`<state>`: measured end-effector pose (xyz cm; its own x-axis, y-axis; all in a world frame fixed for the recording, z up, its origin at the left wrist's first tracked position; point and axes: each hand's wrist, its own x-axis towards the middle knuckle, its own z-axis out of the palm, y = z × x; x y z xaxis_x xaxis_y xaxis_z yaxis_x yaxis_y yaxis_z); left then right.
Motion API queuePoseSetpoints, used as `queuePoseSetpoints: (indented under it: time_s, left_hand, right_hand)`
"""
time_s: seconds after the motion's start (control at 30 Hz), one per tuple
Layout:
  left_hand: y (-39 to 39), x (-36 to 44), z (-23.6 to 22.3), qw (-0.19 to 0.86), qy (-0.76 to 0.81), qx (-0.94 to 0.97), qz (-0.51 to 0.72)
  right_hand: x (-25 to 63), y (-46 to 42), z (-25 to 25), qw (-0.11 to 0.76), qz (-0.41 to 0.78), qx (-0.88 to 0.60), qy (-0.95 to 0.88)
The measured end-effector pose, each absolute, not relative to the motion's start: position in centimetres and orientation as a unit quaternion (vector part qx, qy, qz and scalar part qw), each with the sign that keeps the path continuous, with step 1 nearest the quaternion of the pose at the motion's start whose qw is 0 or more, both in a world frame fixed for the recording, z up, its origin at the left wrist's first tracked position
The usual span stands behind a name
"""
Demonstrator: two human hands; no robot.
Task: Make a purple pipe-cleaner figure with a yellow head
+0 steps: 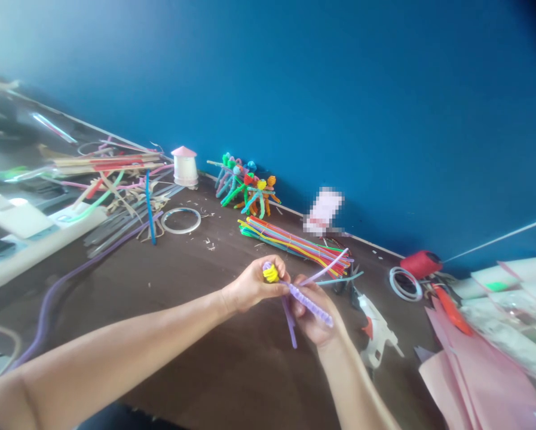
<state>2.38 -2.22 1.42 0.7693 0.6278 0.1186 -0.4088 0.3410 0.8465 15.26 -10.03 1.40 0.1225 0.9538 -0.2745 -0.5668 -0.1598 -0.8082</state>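
Both hands meet over the near middle of the dark table, around a small pipe cleaner figure (271, 272) with a yellow-and-purple rounded top. My left hand (254, 283) pinches it just below that top. My right hand (316, 316) closes on its purple pipe cleaner limbs; one thick, coiled limb (310, 304) lies across the palm. A thin purple strand (290, 325) hangs down between the hands. Lilac and pale blue strands stick out beyond the right hand, and whether they join the figure I cannot tell. Fingers partly cover the figure's middle.
Behind the hands lies a bundle of coloured pipe cleaners (290, 239), with several finished figures (250, 185) beyond it. A white glue gun (377, 331) rests at right, near pink sheets (465, 364) and a red spool (420, 263). Sticks (110, 164) and a tape ring (181, 221) are at left.
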Motion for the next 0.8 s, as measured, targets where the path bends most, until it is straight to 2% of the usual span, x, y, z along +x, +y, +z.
queuePoseSetpoints:
  time_s: [0.1,0.17,0.3,0.53,0.63,0.8]
  left_hand:
    - [-2.5,2.8,1.2,0.810,0.140,0.444,0.356]
    - [-2.5,3.0,0.9,0.803,0.164,0.431,0.378]
    - [-2.4,3.3,0.4,0.778,0.215,0.420,0.414]
    - [-2.1,3.3,0.2,0.718,0.271,0.482,0.422]
    - [-2.0,3.2,0.5,0.742,0.254,0.493,0.376]
    - [-2.0,3.2,0.6,0.767,0.267,0.470,0.346]
  right_hand:
    - [15.0,-10.1,1.4,0.623,0.558,-0.476,-0.271]
    - [14.5,-10.3,1.6,0.617,0.457,-0.548,-0.333]
    - [13.6,-10.5,2.0,0.528,0.239,-0.670,-0.464]
    - [13.8,-10.8,1.5,0.377,0.000,-0.682,-0.627]
    - [14.3,-10.9,1.5,0.361,-0.042,-0.692,-0.624]
    - [14.8,-11.1,1.3,0.380,-0.020,-0.684,-0.623]
